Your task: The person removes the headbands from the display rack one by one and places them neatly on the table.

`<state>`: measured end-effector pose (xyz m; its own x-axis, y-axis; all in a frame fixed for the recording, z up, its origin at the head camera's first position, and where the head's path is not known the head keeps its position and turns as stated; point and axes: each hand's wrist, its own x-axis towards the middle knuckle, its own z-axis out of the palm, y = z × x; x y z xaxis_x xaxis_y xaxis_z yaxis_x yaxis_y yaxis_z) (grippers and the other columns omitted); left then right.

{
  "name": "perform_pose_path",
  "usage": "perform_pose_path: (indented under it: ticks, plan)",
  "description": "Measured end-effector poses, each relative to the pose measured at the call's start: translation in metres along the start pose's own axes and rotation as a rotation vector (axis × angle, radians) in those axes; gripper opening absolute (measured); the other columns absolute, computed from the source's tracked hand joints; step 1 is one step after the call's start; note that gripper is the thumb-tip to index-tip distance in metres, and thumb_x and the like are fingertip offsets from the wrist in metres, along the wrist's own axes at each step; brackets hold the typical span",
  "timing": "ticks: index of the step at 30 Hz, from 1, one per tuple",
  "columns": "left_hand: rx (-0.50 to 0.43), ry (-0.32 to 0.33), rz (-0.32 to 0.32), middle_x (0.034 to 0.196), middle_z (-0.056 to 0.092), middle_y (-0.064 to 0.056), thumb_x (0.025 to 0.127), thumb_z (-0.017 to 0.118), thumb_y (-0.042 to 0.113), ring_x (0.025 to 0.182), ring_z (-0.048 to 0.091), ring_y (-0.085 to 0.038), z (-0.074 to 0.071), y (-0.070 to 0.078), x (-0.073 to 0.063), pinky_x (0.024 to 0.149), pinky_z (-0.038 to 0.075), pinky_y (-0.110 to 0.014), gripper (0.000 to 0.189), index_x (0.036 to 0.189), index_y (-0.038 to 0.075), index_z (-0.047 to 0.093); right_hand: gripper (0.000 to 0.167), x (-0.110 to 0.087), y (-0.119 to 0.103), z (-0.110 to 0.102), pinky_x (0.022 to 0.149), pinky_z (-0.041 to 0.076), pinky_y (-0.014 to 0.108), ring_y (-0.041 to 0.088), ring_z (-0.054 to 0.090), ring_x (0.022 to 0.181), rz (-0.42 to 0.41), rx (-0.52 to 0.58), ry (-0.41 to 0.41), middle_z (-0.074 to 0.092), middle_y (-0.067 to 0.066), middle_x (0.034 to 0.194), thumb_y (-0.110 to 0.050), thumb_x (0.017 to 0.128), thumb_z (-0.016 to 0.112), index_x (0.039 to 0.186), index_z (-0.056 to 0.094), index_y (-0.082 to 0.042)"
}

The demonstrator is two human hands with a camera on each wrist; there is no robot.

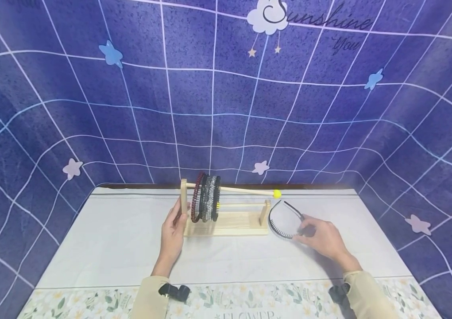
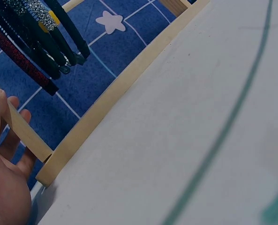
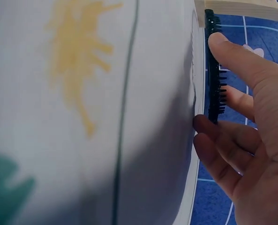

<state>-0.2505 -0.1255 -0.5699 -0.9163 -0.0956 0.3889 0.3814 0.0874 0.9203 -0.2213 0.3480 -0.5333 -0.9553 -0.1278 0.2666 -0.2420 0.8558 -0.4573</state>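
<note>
A wooden rack (image 1: pixel 226 229) stands at the middle of the table, several headbands (image 1: pixel 206 199) hung on its upper rod. The leftmost headband is dark red; the others are black or sparkly silver. My left hand (image 1: pixel 173 232) grips the rack's left upright (image 2: pixel 28 136), thumb in front and fingers behind. Right of the rack, my right hand (image 1: pixel 321 237) pinches a black toothed headband (image 1: pixel 279 230) between thumb and fingers. Its open ends point up and away. In the right wrist view the teeth of this headband (image 3: pixel 214 70) show beside the thumb.
The upper rod (image 1: pixel 245 191) ends in a yellow tip (image 1: pixel 276 193) at the right. Below it runs a second rod (image 1: pixel 245 204) to the short right upright (image 1: pixel 264 213). A white cloth with a floral border (image 1: pixel 226 261) covers the table; a blue gridded curtain (image 1: pixel 226 97) hangs behind.
</note>
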Motion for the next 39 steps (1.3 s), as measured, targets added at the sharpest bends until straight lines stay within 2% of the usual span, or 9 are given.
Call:
perform_pose_path:
  ticks: [2,5,9,14,16,24,29,34,39]
  plan:
    - [-0.001,0.0,-0.001,0.154,0.06,-0.026,0.118,0.053,0.014,0.148,0.056,-0.029,0.0,0.0,0.0,0.124,0.043,-0.016,0.057,0.173,0.025,0.041,0.031,0.0,0.001,0.0,0.109,0.057,0.072,0.053,0.069,0.129,0.003,-0.003,-0.016,0.073,0.021,0.142,-0.043,0.08,0.101,0.092,0.079,-0.026]
    - [-0.005,0.0,-0.001,0.154,0.06,-0.026,0.118,0.053,0.014,0.145,0.058,-0.013,0.001,0.0,0.0,0.125,0.043,-0.016,0.056,0.173,0.025,0.041,0.031,0.0,0.0,0.0,0.11,0.055,0.073,0.054,0.068,0.129,-0.002,-0.016,-0.041,0.072,0.023,0.143,-0.044,0.081,0.1,0.094,0.079,-0.026]
    - [-0.007,-0.001,-0.003,0.154,0.06,-0.026,0.118,0.053,0.014,0.144,0.057,-0.007,0.001,0.0,0.001,0.125,0.043,-0.016,0.056,0.173,0.024,0.042,0.031,0.001,-0.001,0.002,0.108,0.058,0.071,0.051,0.07,0.125,-0.012,-0.052,-0.055,0.073,0.023,0.141,-0.044,0.081,0.099,0.095,0.079,-0.025]
    - [-0.03,0.0,-0.001,0.154,0.06,-0.025,0.118,0.053,0.013,0.149,0.054,-0.036,0.001,0.0,0.001,0.124,0.045,-0.018,0.056,0.172,0.02,0.041,0.031,0.001,-0.002,0.003,0.103,0.061,0.069,0.047,0.073,0.12,-0.018,-0.072,-0.062,0.074,0.022,0.139,-0.046,0.082,0.099,0.096,0.08,-0.025]
    - [-0.041,-0.001,0.002,0.154,0.059,-0.026,0.118,0.054,0.012,0.149,0.053,-0.042,0.001,0.0,0.001,0.124,0.045,-0.019,0.056,0.172,0.019,0.041,0.032,0.001,-0.003,0.003,0.102,0.061,0.069,0.048,0.072,0.121,-0.018,-0.072,-0.064,0.074,0.022,0.141,-0.046,0.082,0.099,0.096,0.08,-0.025]
    - [-0.037,-0.005,0.0,0.155,0.059,-0.027,0.118,0.054,0.014,0.15,0.053,-0.036,0.001,0.0,0.001,0.125,0.044,-0.018,0.056,0.173,0.021,0.041,0.037,-0.001,-0.002,0.003,0.107,0.058,0.072,0.05,0.071,0.124,-0.025,-0.035,-0.058,0.071,0.023,0.145,-0.047,0.083,0.098,0.104,0.081,-0.023]
    - [-0.032,-0.007,0.005,0.154,0.06,-0.025,0.118,0.054,0.011,0.149,0.056,-0.033,0.0,-0.001,0.001,0.125,0.043,-0.017,0.057,0.172,0.019,0.042,0.042,-0.004,0.0,0.002,0.108,0.057,0.074,0.05,0.071,0.126,-0.056,-0.02,-0.015,0.071,0.023,0.144,-0.045,0.083,0.098,0.111,0.081,-0.019]
    - [-0.041,-0.002,0.005,0.154,0.061,-0.021,0.117,0.055,0.011,0.147,0.058,-0.021,0.0,0.002,0.001,0.124,0.045,-0.019,0.057,0.172,0.019,0.042,0.035,-0.004,-0.001,-0.002,0.1,0.061,0.073,0.047,0.074,0.118,-0.082,-0.029,0.032,0.075,0.021,0.138,-0.036,0.096,0.089,0.121,0.08,-0.013]
    - [-0.046,0.003,0.016,0.154,0.061,-0.024,0.117,0.055,0.01,0.147,0.057,-0.034,0.0,0.002,0.001,0.124,0.046,-0.019,0.057,0.172,0.019,0.043,0.034,-0.005,-0.009,-0.008,0.08,0.067,0.059,0.032,0.078,0.092,-0.039,-0.012,0.069,0.08,0.017,0.122,-0.029,0.103,0.082,0.129,0.077,-0.008]
